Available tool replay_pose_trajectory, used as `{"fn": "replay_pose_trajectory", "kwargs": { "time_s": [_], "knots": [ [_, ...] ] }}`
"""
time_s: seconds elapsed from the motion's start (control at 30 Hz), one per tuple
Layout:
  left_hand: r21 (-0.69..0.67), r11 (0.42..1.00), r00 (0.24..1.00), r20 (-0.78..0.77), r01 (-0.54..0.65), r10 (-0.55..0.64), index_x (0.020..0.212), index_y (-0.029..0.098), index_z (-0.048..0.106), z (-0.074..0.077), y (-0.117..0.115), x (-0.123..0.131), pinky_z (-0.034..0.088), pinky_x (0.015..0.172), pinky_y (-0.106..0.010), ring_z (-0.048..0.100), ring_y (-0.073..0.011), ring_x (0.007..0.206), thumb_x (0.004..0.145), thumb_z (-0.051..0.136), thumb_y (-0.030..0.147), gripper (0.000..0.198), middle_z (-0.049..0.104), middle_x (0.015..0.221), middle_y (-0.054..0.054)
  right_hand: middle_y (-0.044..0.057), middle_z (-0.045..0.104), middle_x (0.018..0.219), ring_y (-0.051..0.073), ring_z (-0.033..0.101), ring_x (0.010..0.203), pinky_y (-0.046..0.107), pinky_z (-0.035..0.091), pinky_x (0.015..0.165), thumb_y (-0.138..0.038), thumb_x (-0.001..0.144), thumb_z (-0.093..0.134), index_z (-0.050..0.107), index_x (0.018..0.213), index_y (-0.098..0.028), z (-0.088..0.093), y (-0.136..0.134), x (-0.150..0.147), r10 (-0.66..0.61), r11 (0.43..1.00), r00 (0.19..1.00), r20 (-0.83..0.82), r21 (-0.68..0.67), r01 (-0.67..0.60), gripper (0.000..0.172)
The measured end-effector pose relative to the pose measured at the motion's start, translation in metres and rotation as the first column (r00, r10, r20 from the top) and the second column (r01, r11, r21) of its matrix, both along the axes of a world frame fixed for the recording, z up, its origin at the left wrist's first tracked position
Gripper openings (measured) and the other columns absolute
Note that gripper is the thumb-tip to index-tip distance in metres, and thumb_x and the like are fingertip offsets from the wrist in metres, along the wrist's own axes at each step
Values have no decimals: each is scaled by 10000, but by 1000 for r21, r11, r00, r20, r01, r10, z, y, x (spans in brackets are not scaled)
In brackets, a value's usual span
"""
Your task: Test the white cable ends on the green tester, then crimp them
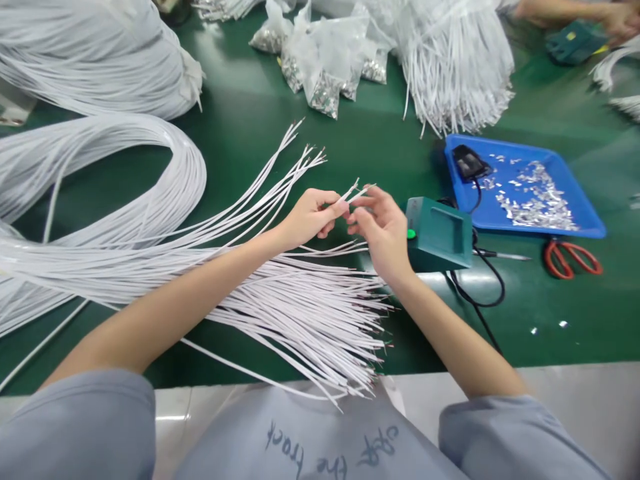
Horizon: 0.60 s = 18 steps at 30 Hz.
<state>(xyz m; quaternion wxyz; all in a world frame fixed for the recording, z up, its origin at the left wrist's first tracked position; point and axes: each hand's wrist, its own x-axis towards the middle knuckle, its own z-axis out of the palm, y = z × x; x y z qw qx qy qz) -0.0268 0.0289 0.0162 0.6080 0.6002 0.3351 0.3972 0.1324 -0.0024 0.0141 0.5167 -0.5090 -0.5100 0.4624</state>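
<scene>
My left hand (313,217) pinches the ends of a few thin white wires (356,192) above the green table. My right hand (381,227) meets it from the right, fingers curled and pinching at the same wire tips. Under both forearms lies a fanned bundle of white wires (310,313) with stripped ends pointing right. A second loose spread of wires (280,170) runs up and away behind my left hand. A small green box device (440,233) sits just right of my right hand.
A blue tray (575,207) with small metal terminals and a black part sits at right, red-handled scissors (573,259) beside it. Large white wire coils (100,173) fill the left. Clear bags of metal parts (325,60) and another wire bundle (455,67) lie behind. Another person's hand (620,20) works at top right.
</scene>
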Motion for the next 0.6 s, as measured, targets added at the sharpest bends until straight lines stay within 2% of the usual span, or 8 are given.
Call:
{"fn": "replay_pose_trajectory", "kwargs": {
  "time_s": [0.07,0.13,0.2,0.3,0.37,0.43,0.5,0.6],
  "knots": [
    [-17,997,997,-17,79,-79,681,125,584,2,-3,0,291,350,-171,399,-47,333,834,648,572,477,449,416,48,-7,657,919,104,624,692,239,546,589,-386,779,731,624,1069,-254,2,3,3,-17,998,999,-52,61,20,336],
    [-26,990,990,-39,137,-138,700,118,605,1,-5,2,321,354,-170,414,-52,338,827,649,592,493,467,416,38,-16,659,783,94,603,623,233,539,574,-406,784,743,668,903,-227,5,2,4,-19,994,999,-38,106,23,227],
    [-38,991,991,-36,129,-130,712,116,621,0,-4,3,404,396,-182,484,-71,387,822,655,596,494,522,466,15,-19,655,691,92,596,582,235,538,564,-398,784,753,681,796,-208,7,1,5,-52,989,998,-17,135,54,204],
    [15,999,999,-6,-49,49,680,123,619,-3,0,4,511,542,-216,600,-104,554,826,663,574,476,599,600,-23,-11,688,707,110,635,611,251,568,586,-405,770,767,700,802,-206,7,-3,4,-99,987,995,-10,129,100,212],
    [106,966,972,21,-235,234,684,131,630,-5,3,3,487,577,-211,576,-90,586,861,630,552,457,585,616,-15,0,712,755,118,656,641,268,592,624,-417,781,755,705,823,-205,7,-5,4,-62,992,998,-26,112,64,222],
    [194,921,940,28,-338,339,691,142,640,-6,4,2,424,544,-212,499,-75,547,880,606,539,441,538,583,7,10,727,812,125,673,682,287,607,673,-418,818,719,710,865,-206,9,-6,4,-4,994,999,-38,108,8,217],
    [258,919,949,-26,-298,315,684,150,644,-4,2,3,357,513,-227,427,-72,523,838,665,517,398,509,569,21,16,726,835,132,677,705,301,610,690,-426,851,678,715,894,-214,10,-7,4,24,992,1000,-3,125,-24,220],
    [279,946,963,-162,-166,217,650,157,644,0,-4,5,291,511,-240,368,-75,529,746,764,406,294,485,556,36,27,709,856,150,659,726,301,590,623,-453,843,674,722,852,-225,11,-7,6,-18,983,990,143,185,-9,233]
  ]
}}
